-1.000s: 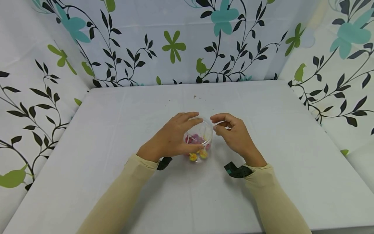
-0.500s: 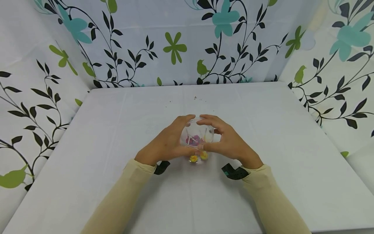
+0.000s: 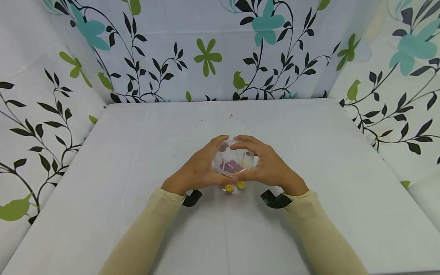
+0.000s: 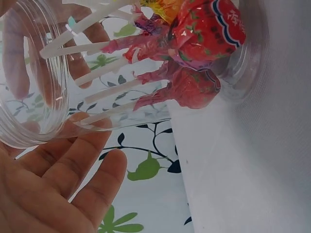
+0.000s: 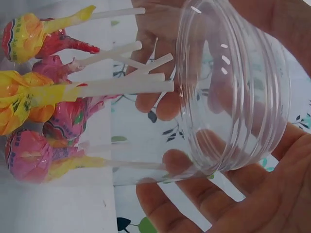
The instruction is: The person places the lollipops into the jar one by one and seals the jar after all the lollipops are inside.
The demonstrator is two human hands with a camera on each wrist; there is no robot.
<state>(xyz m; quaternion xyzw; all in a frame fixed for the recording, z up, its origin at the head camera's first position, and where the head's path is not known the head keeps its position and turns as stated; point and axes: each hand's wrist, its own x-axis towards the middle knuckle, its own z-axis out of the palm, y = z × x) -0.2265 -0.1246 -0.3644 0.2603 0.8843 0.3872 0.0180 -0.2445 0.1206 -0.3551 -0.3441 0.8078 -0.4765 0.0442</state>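
A clear plastic jar (image 3: 234, 156) stands upright on the white table, with both hands around its upper part. My left hand (image 3: 196, 168) holds its left side, and my right hand (image 3: 275, 170) holds its right side; the thumbs meet at the near side. Inside, lollipops (image 4: 197, 87) in red, pink and yellow wrappers stand heads down, white sticks pointing up. The right wrist view shows yellow and pink lollipops (image 5: 29, 155) and the jar's ridged neck (image 5: 238, 97). Whether a clear lid sits on the neck, I cannot tell.
The white-covered table (image 3: 137, 133) has small dark specks (image 3: 231, 115) beyond the jar. A leaf-and-flower patterned curtain (image 3: 154, 34) encloses the back and sides. A black strap (image 3: 193, 198) shows at each wrist.
My right hand, apart from the jar a second ago, has moved left to grip its right side. My left hand has shifted slightly left around the jar.
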